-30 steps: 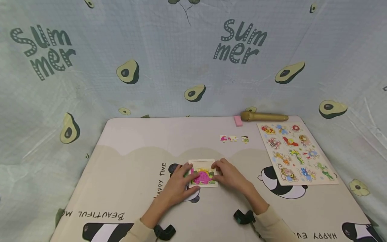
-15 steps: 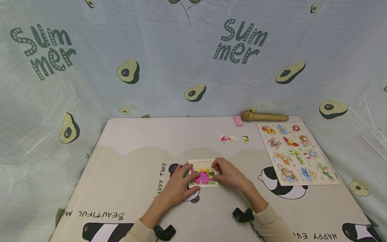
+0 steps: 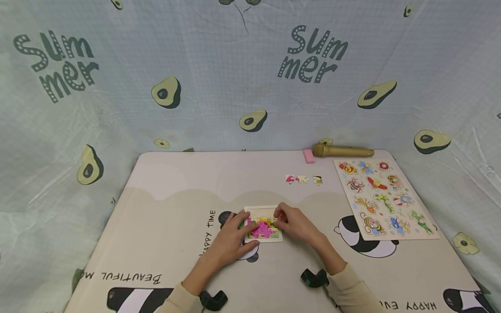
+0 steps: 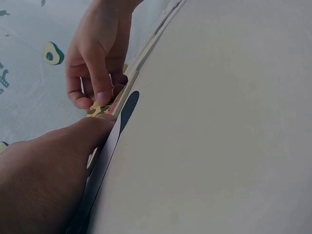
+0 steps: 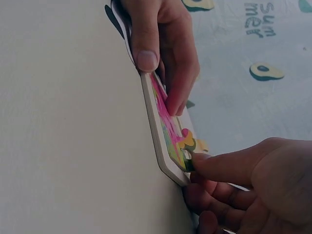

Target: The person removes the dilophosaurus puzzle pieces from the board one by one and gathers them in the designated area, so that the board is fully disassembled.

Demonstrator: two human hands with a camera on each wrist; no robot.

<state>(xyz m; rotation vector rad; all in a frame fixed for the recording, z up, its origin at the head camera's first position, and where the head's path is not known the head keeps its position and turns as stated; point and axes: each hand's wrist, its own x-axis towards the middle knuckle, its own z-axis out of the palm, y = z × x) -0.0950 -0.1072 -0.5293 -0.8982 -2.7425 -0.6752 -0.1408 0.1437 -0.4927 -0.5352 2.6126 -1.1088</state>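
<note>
- Steadying the puzzle tray (image 3: 260, 213), the left hand (image 3: 231, 237) lies along its left side with fingers extended rather than curled; a fingertip rests on the pink part of the picture while the thumb touches the near-left edge, likely so the light tray does not slide.
- Pinching a yellow-and-green jigsaw piece (image 5: 190, 145) between thumb and index finger, the right hand (image 3: 295, 224) works over the tray's right side. That small grip probably suits a thin piece and allows fine turning; whether the piece is seated or raised is hard to tell beneath the fingers.
- Between both sets of fingers, the tray lies flat on the worktop (image 3: 274, 278), the partly assembled pink, yellow and green picture filling its near portion; the strip beyond the left fingertips is bare.
- Beyond the right fingers, three loose jigsaw pieces (image 3: 302, 178) sit in a row, apparently spaced for picking up singly.
- Farther past them are a pink block (image 3: 308, 156) and a brown, microphone-shaped object (image 3: 342, 151), seemingly kept out of the hands' way.
- Well to the right of the right fingers, an insect-picture board (image 3: 385, 202) lies flat, likewise apparently set aside.
</note>
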